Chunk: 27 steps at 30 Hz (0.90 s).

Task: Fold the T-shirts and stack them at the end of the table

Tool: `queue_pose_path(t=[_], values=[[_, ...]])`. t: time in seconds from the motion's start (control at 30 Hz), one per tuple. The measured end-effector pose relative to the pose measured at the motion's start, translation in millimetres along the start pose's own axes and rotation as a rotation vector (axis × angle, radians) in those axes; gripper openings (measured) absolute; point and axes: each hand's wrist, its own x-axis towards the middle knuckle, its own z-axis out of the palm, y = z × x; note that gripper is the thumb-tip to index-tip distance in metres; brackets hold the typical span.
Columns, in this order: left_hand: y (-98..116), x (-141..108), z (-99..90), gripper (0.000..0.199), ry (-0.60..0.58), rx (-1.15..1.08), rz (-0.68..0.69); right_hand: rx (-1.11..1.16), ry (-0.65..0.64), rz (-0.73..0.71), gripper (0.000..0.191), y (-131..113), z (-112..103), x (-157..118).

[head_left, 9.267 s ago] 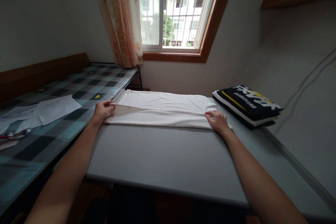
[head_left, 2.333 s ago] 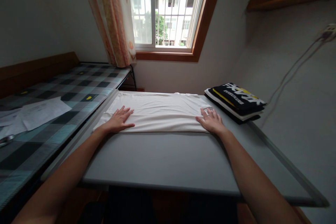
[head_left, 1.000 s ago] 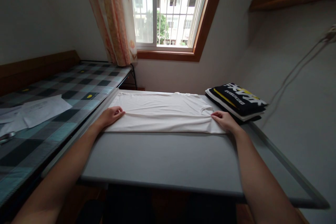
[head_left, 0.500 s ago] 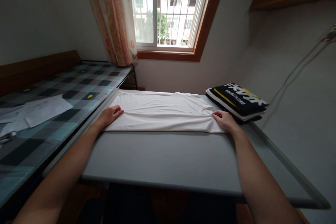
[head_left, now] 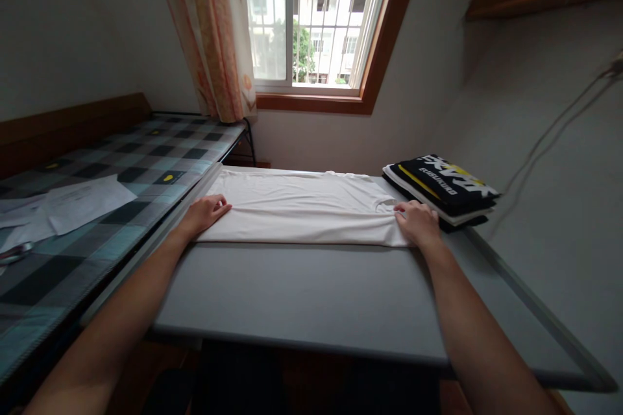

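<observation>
A white T-shirt (head_left: 302,193) lies on the grey table (head_left: 302,292), its neck opening towards the right. Its near side is folded over into a long flat strip along the front. At the left end of that fold, my left hand (head_left: 208,213) grips the cloth between thumb and fingers. My right hand (head_left: 418,220) is closed on the fold's other end, just below the collar, with its fingers curled and partly hidden from view.
Folded dark and white clothes (head_left: 440,191) are stacked at the table's back right corner. Left of the table is a bed with a checked mattress (head_left: 121,207), papers (head_left: 80,204) lying on it. A window (head_left: 321,19) and a curtain (head_left: 214,32) are behind.
My right hand has turned slightly and its fingers are curled closer over the fold. The left hand and the T-shirt look almost the same.
</observation>
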Motion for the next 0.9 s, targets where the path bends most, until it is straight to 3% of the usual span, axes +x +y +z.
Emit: queue_pose_path(t=[0.1, 0.2, 0.33, 0.47, 0.63, 0.9], values=[[2.5, 0.7, -0.2, 0.041, 0.028, 0.039, 0.026, 0.104, 0.03, -0.09, 0.027, -24.5, -0.5, -3.0], [3.4, 2.3, 0.6, 0.043, 0.033, 0.022, 0.033, 0.254, -0.017, -0.225, 0.029, -49.0, 5.1, -4.6], [2.7, 4.0, 1.1, 0.041, 0.003, -0.039, 0.004, 0.314, -0.091, -0.284, 0.031, -68.5, 14.5, -3.4], [-1.2, 5.3, 1.7, 0.041, -0.03, -0.06, -0.005, 0.365, -0.106, -0.299, 0.025, -74.0, 20.4, 0.5], [-5.5, 6.8, 2.7, 0.041, 0.013, -0.099, 0.034, 0.45, -0.077, -0.312, 0.02, -73.8, 26.4, 2.7], [-6.7, 3.9, -3.2, 0.044, -0.021, 0.188, -0.098, 0.384, -0.036, -0.304, 0.021, -77.2, 28.1, -0.7]])
